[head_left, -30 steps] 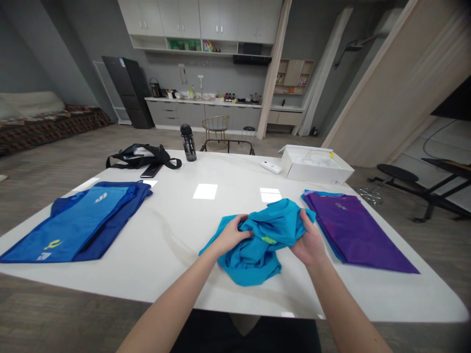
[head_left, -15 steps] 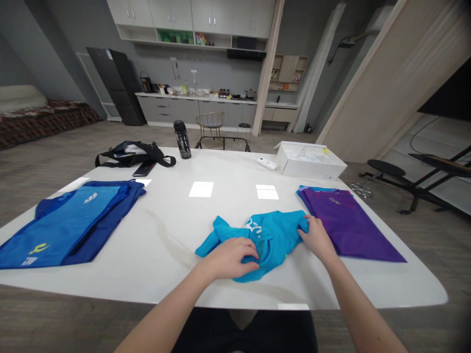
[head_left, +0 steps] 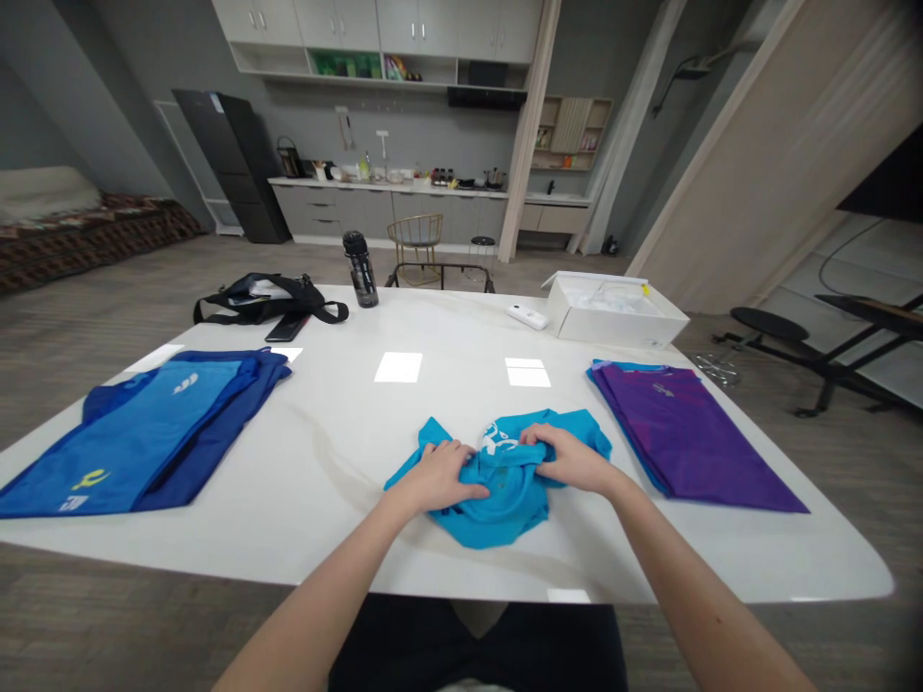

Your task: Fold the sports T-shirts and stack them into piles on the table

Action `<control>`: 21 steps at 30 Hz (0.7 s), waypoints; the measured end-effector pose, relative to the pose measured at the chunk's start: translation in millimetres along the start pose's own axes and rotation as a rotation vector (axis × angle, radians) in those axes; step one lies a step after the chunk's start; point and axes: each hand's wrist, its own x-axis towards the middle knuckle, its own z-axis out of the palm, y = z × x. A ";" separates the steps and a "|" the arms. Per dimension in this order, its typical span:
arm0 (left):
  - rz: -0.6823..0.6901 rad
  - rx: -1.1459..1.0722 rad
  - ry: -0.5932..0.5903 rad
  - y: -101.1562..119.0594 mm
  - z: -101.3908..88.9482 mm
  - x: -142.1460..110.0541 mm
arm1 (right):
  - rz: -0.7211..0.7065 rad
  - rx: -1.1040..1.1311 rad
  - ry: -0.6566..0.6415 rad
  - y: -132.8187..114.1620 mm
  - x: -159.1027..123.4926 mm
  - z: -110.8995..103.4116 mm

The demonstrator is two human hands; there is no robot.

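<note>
A crumpled bright blue T-shirt [head_left: 497,519] with white lettering lies bunched on the table in front of me. On its left part rests my left hand [head_left: 441,476], fingers curled on the fabric and thumb pointing right, with cloth between them. My right hand [head_left: 571,459] pinches a fold near the shirt's middle, just right of the white print. The shirt's right end spreads out behind my right hand. Folded purple clothing [head_left: 692,442] lies to the right, with a blue piece partly showing under it. Folded blue clothing [head_left: 165,423] lies at the left.
The white table [head_left: 346,529] carries a black bag [head_left: 263,298], a phone [head_left: 286,327] and a dark bottle [head_left: 361,271] at the back left. A white remote-like device [head_left: 527,316] and an open white box [head_left: 620,312] stand at the back right. A chair [head_left: 416,234] is beyond.
My right hand has moved left from the shirt's right end to its middle and grips a fold there. My left hand has shifted slightly left and away from me. The shirt is more bunched.
</note>
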 end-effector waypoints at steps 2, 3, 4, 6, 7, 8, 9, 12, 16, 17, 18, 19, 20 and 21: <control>0.000 -0.047 -0.075 -8.0 -9.0 3.3 | 0.025 0.006 0.033 -6.6 2.3 -8.6; 0.001 -0.084 -0.091 -11.1 -14.1 5.6 | 0.031 0.015 0.040 -10.3 3.5 -13.6; -0.007 -0.128 -0.094 -13.6 -19.1 8.2 | 0.030 0.028 0.040 -14.3 4.8 -19.1; -0.056 -0.221 -0.104 -16.8 -27.9 14.3 | 0.013 0.052 0.020 -23.8 7.6 -31.5; -0.088 -0.260 -0.117 -17.5 -31.4 17.5 | 0.000 0.053 0.008 -29.0 9.0 -38.1; -0.118 -0.293 -0.140 -17.9 -34.3 20.5 | -0.011 0.046 0.001 -34.1 10.3 -44.6; -0.139 -0.329 -0.174 -18.0 -36.8 23.1 | -0.019 0.037 0.002 -38.8 11.4 -50.8; -0.131 -0.575 -0.214 -18.8 -44.5 27.4 | 0.011 0.081 0.060 -47.2 12.2 -65.7; -0.016 -0.974 -0.045 -24.6 -63.0 24.0 | 0.176 0.294 0.177 -44.5 9.1 -76.3; 0.003 -1.003 0.017 -26.2 -69.7 22.3 | 0.216 0.345 0.190 -42.9 8.9 -78.6; 0.017 -1.009 0.083 -27.3 -77.1 20.6 | 0.244 0.400 0.197 -41.6 9.3 -81.2; 0.027 -1.006 0.144 -27.5 -85.1 18.9 | 0.258 0.462 0.207 -40.8 10.7 -84.2; 0.041 -0.997 0.194 -26.7 -93.8 17.4 | 0.256 0.531 0.223 -40.7 12.9 -87.6; 0.062 -0.985 0.226 -24.7 -102.8 16.2 | 0.246 0.596 0.244 -41.3 16.0 -91.4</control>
